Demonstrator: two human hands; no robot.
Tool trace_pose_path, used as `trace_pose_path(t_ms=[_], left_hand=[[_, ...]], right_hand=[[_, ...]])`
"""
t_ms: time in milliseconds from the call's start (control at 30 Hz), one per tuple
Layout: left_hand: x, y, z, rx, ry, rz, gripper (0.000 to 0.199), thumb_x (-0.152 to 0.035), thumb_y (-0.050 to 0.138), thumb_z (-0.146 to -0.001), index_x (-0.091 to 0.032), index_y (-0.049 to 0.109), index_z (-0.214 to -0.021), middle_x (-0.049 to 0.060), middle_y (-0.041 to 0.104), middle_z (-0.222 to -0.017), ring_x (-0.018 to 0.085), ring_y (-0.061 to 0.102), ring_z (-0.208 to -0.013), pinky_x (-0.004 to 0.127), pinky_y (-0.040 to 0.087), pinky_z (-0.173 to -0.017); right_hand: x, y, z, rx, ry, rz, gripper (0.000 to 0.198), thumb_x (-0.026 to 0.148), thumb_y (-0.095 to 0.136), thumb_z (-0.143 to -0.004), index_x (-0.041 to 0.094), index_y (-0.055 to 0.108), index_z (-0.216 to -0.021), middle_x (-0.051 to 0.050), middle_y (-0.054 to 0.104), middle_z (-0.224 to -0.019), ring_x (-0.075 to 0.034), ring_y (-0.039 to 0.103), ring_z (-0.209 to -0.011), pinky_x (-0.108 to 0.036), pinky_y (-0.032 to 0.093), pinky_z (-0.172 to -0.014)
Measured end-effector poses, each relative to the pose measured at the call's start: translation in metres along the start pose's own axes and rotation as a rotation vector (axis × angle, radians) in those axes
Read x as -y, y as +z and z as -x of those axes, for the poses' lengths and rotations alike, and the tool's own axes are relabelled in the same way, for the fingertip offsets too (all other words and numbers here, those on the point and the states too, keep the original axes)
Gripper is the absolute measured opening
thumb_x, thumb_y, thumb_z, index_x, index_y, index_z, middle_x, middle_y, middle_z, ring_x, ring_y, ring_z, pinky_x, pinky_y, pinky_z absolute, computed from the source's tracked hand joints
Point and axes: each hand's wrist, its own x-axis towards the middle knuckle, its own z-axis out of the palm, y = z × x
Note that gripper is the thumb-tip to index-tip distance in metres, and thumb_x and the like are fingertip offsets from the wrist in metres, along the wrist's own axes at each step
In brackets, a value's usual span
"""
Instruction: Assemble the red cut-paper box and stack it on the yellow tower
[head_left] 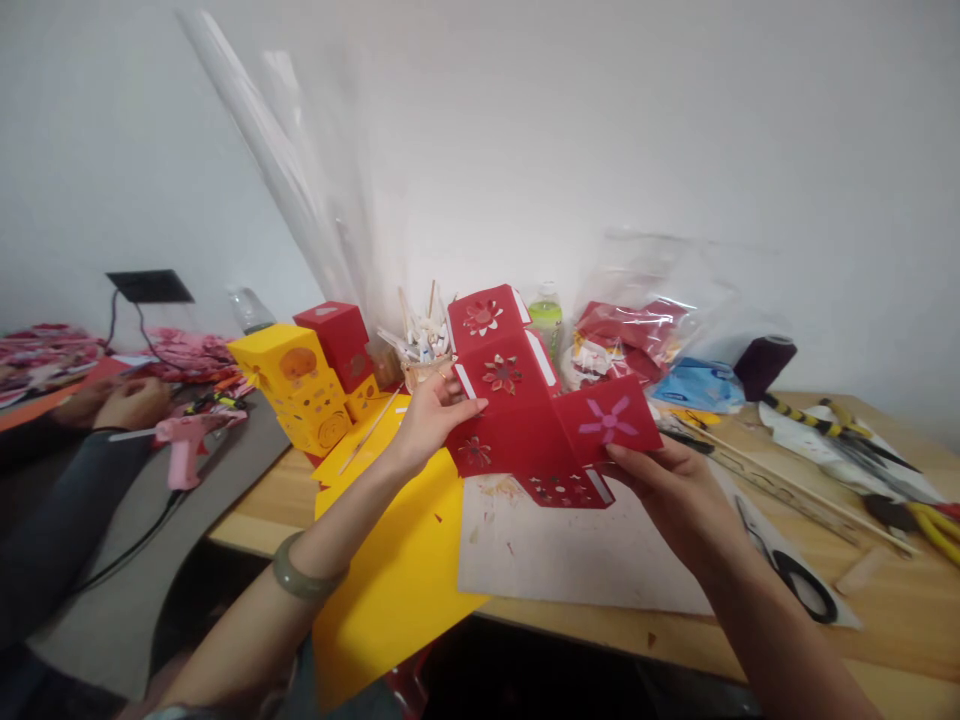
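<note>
Red card cutout pinched tight btwn both hands; blue pkt w/ writing too blurry to read.

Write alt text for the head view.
A person's left hand and right hand hold up a red paper cutout with flower designs above a wooden table. At the picture's left are yellow boxes, a red box, a pink glue gun and another person's hands; scissors lie at right.

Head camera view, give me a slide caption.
Left hand and right hand hold a partly folded red card with flower-shaped cutouts above a white paper sheet.
</note>
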Motion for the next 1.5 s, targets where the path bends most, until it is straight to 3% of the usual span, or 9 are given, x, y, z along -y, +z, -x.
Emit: trace_pose_path(t_ms=[267, 567, 700, 800, 867, 933, 1000, 1200, 1500], left_hand=[[-0.012, 0.000, -0.001, 0.074, 0.029, -0.061, 0.039, -0.020, 0.074, -0.063, -0.017, 0.060, -0.099, 0.004, 0.072, -0.089, 0.021, 0.068, -0.082, 0.032, 0.055, -0.074], [-0.031, 0.003, -0.007, 0.192, -0.011, -0.200, 0.044, -0.015, 0.068, -0.065, -0.016, 0.059, -0.108, 0.005, 0.069, -0.090, 0.021, 0.065, -0.083, 0.034, 0.052, -0.076], [-0.030, 0.010, -0.006, -0.132, 0.225, -0.366, 0.053, -0.011, 0.068, -0.064, -0.021, 0.060, -0.115, 0.005, 0.063, -0.103, 0.022, 0.058, -0.101, 0.033, 0.045, -0.089], [-0.026, 0.023, 0.022, -0.343, 0.364, -0.307, 0.036, -0.013, 0.067, -0.070, -0.025, 0.063, -0.104, 0.002, 0.062, -0.106, 0.018, 0.056, -0.101, 0.027, 0.043, -0.087], [-0.019, 0.036, 0.052, -0.124, 0.160, -0.238, 0.006, -0.022, 0.064, -0.076, -0.022, 0.066, -0.081, 0.002, 0.065, -0.082, 0.016, 0.059, -0.079, 0.025, 0.046, -0.073], [-0.008, 0.048, 0.082, 0.340, -0.282, -0.191, 0.009, -0.028, 0.066, -0.076, -0.019, 0.069, -0.077, 0.004, 0.068, -0.076, 0.017, 0.062, -0.072, 0.026, 0.047, -0.068], [0.005, 0.059, 0.102, 0.525, -0.588, -0.065, 0.021, -0.035, 0.063, -0.079, -0.020, 0.071, -0.090, 0.009, 0.071, -0.087, 0.019, 0.066, -0.079, 0.028, 0.048, -0.069], [0.026, 0.073, 0.101, 0.089, -0.372, 0.413, 0.046, -0.033, 0.076, -0.070, -0.022, 0.064, -0.112, 0.010, 0.061, -0.126, 0.025, 0.052, -0.121, 0.035, 0.039, -0.101], [0.029, 0.075, 0.099, -0.352, -0.189, 0.355, 0.028, -0.022, 0.077, -0.065, -0.018, 0.068, -0.091, 0.005, 0.073, -0.096, 0.021, 0.067, -0.094, 0.034, 0.050, -0.090]], right_hand=[[0.015, 0.009, 0.005, -0.048, -0.053, 0.035, 0.026, 0.037, 0.078, -0.065, 0.025, 0.074, -0.088, -0.002, 0.074, -0.092, -0.019, 0.067, -0.084, -0.031, 0.053, -0.078], [0.022, 0.012, 0.006, -0.002, 0.103, -0.002, 0.019, 0.030, 0.081, -0.058, 0.021, 0.074, -0.073, -0.001, 0.073, -0.069, -0.016, 0.065, -0.061, -0.026, 0.051, -0.058], [0.013, 0.018, 0.007, -0.038, 0.084, -0.080, 0.020, 0.030, 0.080, -0.059, 0.020, 0.074, -0.075, -0.003, 0.073, -0.070, -0.016, 0.064, -0.058, -0.027, 0.051, -0.057], [0.003, 0.024, 0.009, -0.134, 0.023, -0.173, 0.019, 0.031, 0.078, -0.061, 0.021, 0.073, -0.076, -0.002, 0.074, -0.075, -0.017, 0.066, -0.063, -0.029, 0.053, -0.062], [-0.004, 0.028, 0.011, -0.209, -0.013, -0.241, 0.017, 0.031, 0.077, -0.061, 0.023, 0.072, -0.075, -0.001, 0.074, -0.076, -0.018, 0.067, -0.067, -0.029, 0.054, -0.064], [-0.009, 0.033, 0.015, -0.265, -0.026, -0.304, 0.015, 0.029, 0.077, -0.062, 0.024, 0.071, -0.075, 0.002, 0.074, -0.079, -0.016, 0.067, -0.072, -0.027, 0.054, -0.068], [-0.012, 0.039, 0.020, -0.298, -0.017, -0.353, 0.014, 0.028, 0.077, -0.061, 0.025, 0.070, -0.073, 0.004, 0.074, -0.079, -0.013, 0.067, -0.073, -0.023, 0.054, -0.070], [-0.012, 0.057, 0.040, -0.311, 0.024, -0.401, 0.025, 0.022, 0.080, -0.056, 0.026, 0.071, -0.079, 0.003, 0.073, -0.084, -0.015, 0.066, -0.074, -0.025, 0.055, -0.065], [-0.016, 0.062, 0.049, -0.234, 0.054, -0.304, 0.033, 0.031, 0.084, -0.049, 0.024, 0.071, -0.079, -0.001, 0.074, -0.082, -0.021, 0.066, -0.075, -0.034, 0.054, -0.070]])
